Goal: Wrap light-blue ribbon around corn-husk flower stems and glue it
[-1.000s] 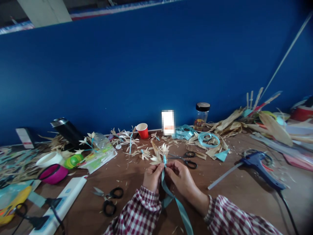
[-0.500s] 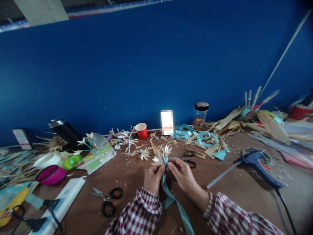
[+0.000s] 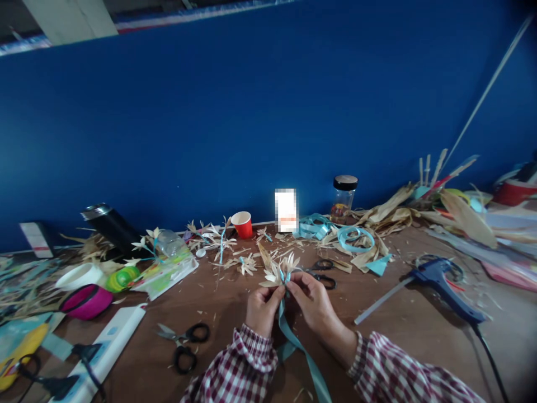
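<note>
Between my hands is a flower of pale dried husk petals [image 3: 274,270], bound at its base with light blue ribbon. My left hand [image 3: 264,307] pinches the flower's base from the left, thumb and fingers closed. From the right, my right hand [image 3: 312,299] pinches the same base, its fingertips close to my left thumb. A long tail of blue ribbon [image 3: 302,350] hangs from the binding down toward the table's front edge. Behind my right hand lies a pair of black-handled scissors [image 3: 325,273], partly hidden. Another pair of scissors [image 3: 184,340] rests partly open to the left.
A blue glue gun [image 3: 447,288] lies at right, a white power strip [image 3: 113,341] at left. Toward the blue partition stand a red paper cup [image 3: 242,225] and a lidded jar [image 3: 344,197], near ribbon coils [image 3: 356,239], husks [image 3: 390,210] and finished husk flowers [image 3: 220,242].
The petals at the flower's top have spread wider and turned slightly to the right. Both hands keep nearly the same place and stay closed at the base.
</note>
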{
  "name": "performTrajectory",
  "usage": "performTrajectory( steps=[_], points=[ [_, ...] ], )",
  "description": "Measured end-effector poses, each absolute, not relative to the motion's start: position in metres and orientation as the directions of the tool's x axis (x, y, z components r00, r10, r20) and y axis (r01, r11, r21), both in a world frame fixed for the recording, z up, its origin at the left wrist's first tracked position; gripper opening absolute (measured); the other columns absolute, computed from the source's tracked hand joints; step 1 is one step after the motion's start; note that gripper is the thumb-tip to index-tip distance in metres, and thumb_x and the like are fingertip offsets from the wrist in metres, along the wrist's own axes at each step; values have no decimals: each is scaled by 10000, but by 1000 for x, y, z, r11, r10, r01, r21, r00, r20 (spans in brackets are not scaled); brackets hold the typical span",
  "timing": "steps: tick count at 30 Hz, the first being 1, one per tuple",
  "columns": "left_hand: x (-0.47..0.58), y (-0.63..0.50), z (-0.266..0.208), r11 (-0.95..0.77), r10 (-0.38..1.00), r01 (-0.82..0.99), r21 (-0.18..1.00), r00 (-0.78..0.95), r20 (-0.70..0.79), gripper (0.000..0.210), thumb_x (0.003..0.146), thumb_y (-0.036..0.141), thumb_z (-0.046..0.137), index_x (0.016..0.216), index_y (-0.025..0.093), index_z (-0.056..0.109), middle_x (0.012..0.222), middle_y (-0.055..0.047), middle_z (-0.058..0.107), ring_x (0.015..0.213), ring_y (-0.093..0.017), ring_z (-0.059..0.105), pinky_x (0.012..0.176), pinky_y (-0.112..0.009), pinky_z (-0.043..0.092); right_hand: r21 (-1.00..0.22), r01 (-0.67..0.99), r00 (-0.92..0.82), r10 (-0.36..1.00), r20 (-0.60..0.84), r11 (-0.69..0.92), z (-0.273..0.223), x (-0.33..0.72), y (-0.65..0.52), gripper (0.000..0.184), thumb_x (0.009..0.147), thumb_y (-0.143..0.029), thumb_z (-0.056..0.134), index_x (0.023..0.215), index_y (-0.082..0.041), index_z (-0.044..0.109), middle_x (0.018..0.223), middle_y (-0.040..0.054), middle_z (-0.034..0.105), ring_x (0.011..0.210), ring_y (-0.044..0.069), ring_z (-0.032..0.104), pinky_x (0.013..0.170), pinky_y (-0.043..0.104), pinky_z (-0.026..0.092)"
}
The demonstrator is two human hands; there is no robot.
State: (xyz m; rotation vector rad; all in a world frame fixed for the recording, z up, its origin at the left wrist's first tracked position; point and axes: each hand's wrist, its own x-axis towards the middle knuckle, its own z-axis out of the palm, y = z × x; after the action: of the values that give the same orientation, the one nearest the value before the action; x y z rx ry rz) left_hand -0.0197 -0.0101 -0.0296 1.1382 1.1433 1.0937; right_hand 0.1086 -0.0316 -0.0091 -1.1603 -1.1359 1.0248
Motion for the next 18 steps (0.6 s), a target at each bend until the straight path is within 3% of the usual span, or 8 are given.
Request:
performTrajectory(
  steps=[5, 12, 18],
  points=[
    [-18, -11, -28, 76, 994, -71, 995, 85, -70, 305, 676, 413, 685, 773, 128, 729, 706, -63, 716, 635, -192, 630, 634, -275, 482, -988, 29, 162, 975, 152, 149, -4, 108, -33, 219, 807, -365, 560, 822, -150, 599, 763, 39, 618, 693, 161, 545, 634, 244, 433],
    [-17, -13, -22, 58, 998, -54, 997, 27, -57, 301, 636, 421, 705, 730, 138, 741, 648, -56, 708, 613, -197, 624, 600, -274, 485, -987, 10, 121, 980, 158, 158, -8, 108, -33, 220, 830, -376, 523, 834, -161, 569, 753, 26, 588, 684, 153, 527, 615, 237, 423],
    [-15, -14, -18, 63, 998, -74, 995, 1, -63, 282, 621, 407, 713, 737, 152, 747, 666, -54, 714, 630, -207, 630, 608, -284, 486, -980, 94, 88, 979, 185, 176, -6, 112, -33, 185, 853, -338, 497, 805, -167, 547, 724, 3, 559, 665, 135, 493, 618, 228, 399]
  ],
)
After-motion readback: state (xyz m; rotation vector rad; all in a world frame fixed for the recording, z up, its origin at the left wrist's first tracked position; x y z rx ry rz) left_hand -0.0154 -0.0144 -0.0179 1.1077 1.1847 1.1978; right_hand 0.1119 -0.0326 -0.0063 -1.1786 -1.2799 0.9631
